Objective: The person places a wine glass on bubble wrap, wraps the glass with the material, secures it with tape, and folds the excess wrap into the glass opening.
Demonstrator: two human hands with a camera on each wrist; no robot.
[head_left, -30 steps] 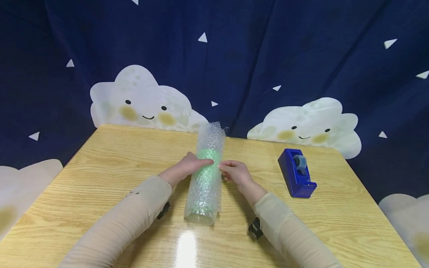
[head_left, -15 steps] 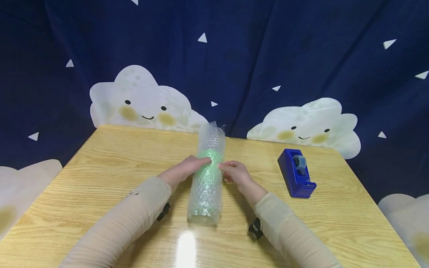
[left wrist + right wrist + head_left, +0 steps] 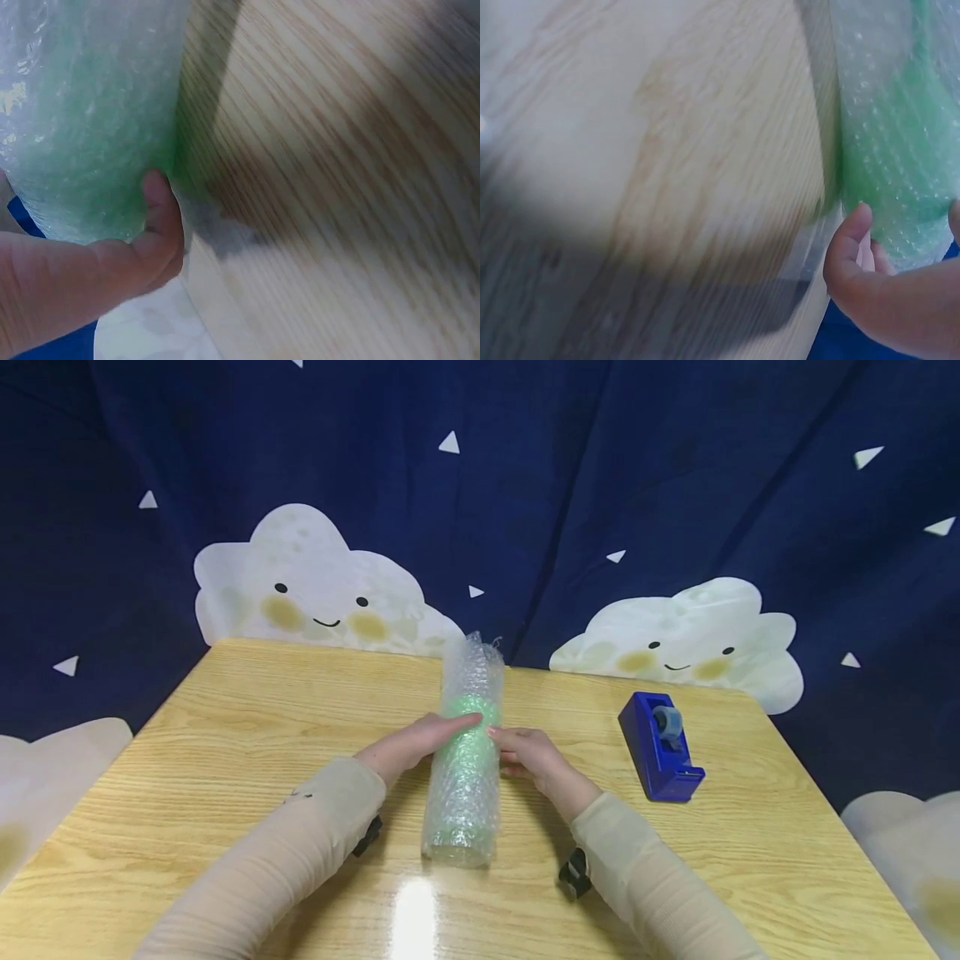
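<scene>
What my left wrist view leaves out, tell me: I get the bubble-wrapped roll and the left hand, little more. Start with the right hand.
Observer: The right hand has its fingers at the right side of the bubble-wrapped roll, across from the left hand.
Operator: Now give me anything else standing on the table.
Observer: A blue tape dispenser with a roll of tape in it is on the table, to the right of the right hand.
Operator: Report the roll's near end.
Observer: The near end points toward the person, and neither hand is on it.
</scene>
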